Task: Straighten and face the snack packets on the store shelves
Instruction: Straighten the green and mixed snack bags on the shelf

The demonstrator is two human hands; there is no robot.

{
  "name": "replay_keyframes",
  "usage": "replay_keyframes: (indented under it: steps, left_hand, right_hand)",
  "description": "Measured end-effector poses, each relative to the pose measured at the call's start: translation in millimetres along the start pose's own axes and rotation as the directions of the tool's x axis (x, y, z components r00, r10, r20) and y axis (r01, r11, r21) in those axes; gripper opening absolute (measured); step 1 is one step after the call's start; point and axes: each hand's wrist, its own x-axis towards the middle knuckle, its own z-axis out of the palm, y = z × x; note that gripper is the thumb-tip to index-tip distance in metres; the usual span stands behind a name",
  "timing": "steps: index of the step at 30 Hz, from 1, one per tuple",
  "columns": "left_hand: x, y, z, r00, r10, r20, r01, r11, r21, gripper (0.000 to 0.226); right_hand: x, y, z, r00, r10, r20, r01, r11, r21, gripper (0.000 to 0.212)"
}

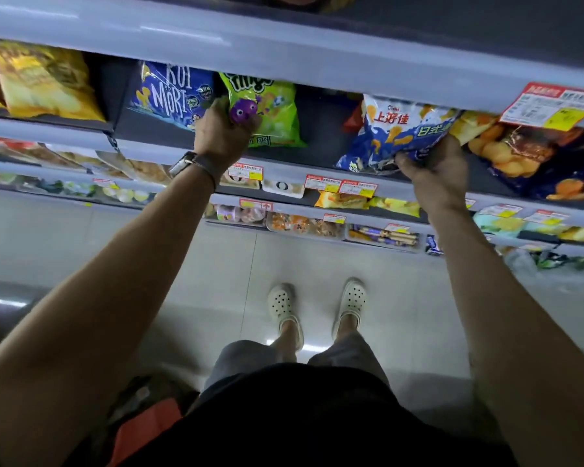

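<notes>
fingers (241, 127), left hand (225, 131): curled round lower corner of green packet (270, 109). fingers (406, 162), right hand (434, 170): pinch bottom edge of blue-white packet (395, 129), right of the green packet, tilted. risk: loose pinch lets it slide off the shelf (317, 139); hard squeezing crushes the snacks.

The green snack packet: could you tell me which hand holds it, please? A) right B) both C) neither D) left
D: the left hand with the wristwatch grips the green snack packet, while the right hand holds the blue and white packet.
</notes>
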Motion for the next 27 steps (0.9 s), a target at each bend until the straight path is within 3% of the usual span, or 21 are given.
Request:
replay_keyframes:
  steps: [6,9,13,16,27]
  left_hand:
    - [-7.2,-2.9,5.5,0.997,0.032,-0.066,-0.031,0.999,0.016,0.052]
    - [-15.3,-3.1,3.8,0.994,0.040,-0.099,-0.038,0.999,0.030,0.049]
    - [-29.0,-11.4,-8.2,0.986,0.057,-0.158,-0.055,0.998,0.020,0.039]
    - [-42.3,-24.4,-22.9,0.977,0.082,-0.194,-0.081,0.997,0.011,0.047]
    - [-100.6,-76.9,-62.1,0.941,-0.050,-0.335,0.003,0.990,-0.140,0.035]
  right_hand:
    - [-7.1,12.3,13.4,0.998,-0.014,-0.063,0.015,1.000,0.014,0.024]
    - [-8.0,17.3,20.7,0.993,-0.011,-0.120,0.013,1.000,0.016,0.026]
    - [-10.6,7.4,21.1,0.998,-0.021,-0.054,0.022,1.000,0.018,0.017]
    - [-10.0,4.1,31.2,0.998,-0.054,-0.021,0.055,0.998,0.029,0.012]
    - [-21.4,-49.2,121.6,0.993,-0.046,0.112,0.026,0.983,0.179,0.033]
